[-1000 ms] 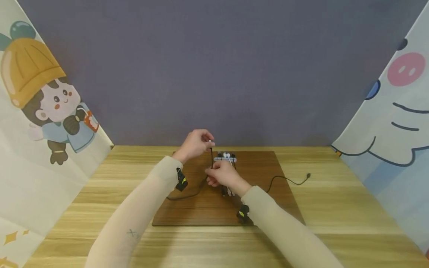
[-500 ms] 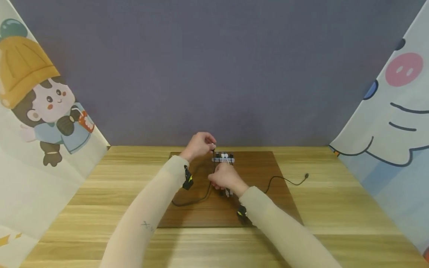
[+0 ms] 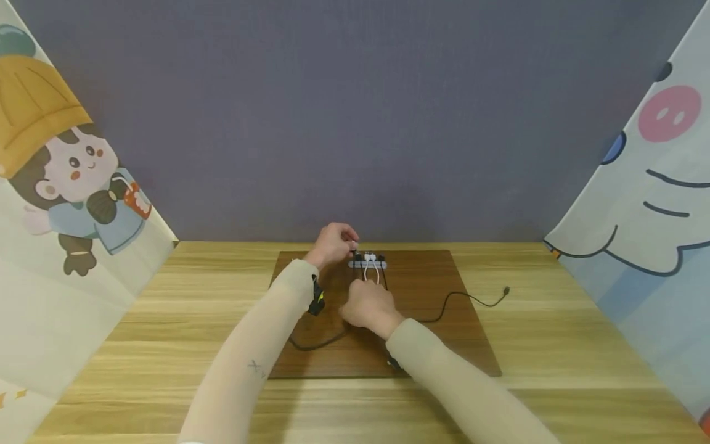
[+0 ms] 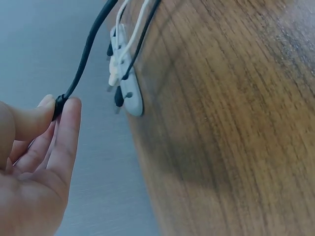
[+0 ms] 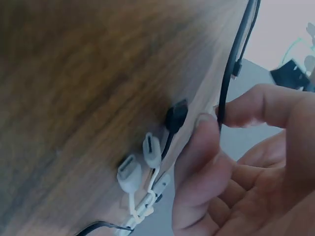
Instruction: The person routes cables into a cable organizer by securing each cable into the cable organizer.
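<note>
My left hand pinches the black plug of a black cable between thumb and index finger. It stands just beyond the left end of a pale grey cable holder, apart from it. My right hand is nearer to me over the board and pinches a black cable between thumb and fingertip. White and black cables sit in the holder's slots. Beside the right hand, two white connectors and a black connector show in the right wrist view.
The holder lies near the far edge of a brown wood-grain board on a light wooden table. A thin black cable runs off the board's right side. A grey wall panel stands behind the table.
My left hand has moved slightly right and down with the plug, toward the holder's left end. My right hand has come nearer to me, drawing its part of the cable along.
</note>
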The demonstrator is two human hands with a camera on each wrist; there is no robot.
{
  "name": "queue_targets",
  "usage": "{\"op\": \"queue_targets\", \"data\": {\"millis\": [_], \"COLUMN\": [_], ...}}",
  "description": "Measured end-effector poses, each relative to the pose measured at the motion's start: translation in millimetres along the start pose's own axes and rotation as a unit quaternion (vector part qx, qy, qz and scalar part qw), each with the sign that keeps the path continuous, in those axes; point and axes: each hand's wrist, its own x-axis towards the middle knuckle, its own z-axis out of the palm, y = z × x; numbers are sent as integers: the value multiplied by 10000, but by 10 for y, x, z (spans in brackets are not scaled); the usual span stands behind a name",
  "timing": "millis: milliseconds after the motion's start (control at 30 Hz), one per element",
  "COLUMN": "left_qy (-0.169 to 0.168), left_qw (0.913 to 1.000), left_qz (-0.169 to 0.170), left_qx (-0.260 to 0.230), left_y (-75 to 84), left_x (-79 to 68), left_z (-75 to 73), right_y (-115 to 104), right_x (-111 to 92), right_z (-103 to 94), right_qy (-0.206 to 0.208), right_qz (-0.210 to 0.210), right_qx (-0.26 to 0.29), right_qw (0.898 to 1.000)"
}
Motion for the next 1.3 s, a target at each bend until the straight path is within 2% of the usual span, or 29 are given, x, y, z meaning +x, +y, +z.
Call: {"op": "queue_targets", "data": {"millis": [300, 433, 800, 1100, 1300], "left_qy": [76, 170, 303, 258, 179], "left_qw": [9999, 9997, 9978, 9949, 9937], "left_qz": [-95, -125, 56, 38, -39], "left_qx": [21, 134, 591, 973, 1104], "left_y": [-99, -145, -258, -233, -212], "left_x": [99, 139, 212, 233, 248], "left_z": [57, 69, 141, 181, 195], "right_y": [-61, -79, -62, -66, -73], "right_x": [-54, -70, -58, -42, -31], "right_z": [41, 58, 99, 113, 117], "right_qy": [128, 232, 494, 378, 77], "right_qz": [-229, -409, -653, -718, -670], "right_qx": [-827, -922, -1090, -1164, -1310], "right_qw": [9962, 9946, 9907, 9899, 9891]}}
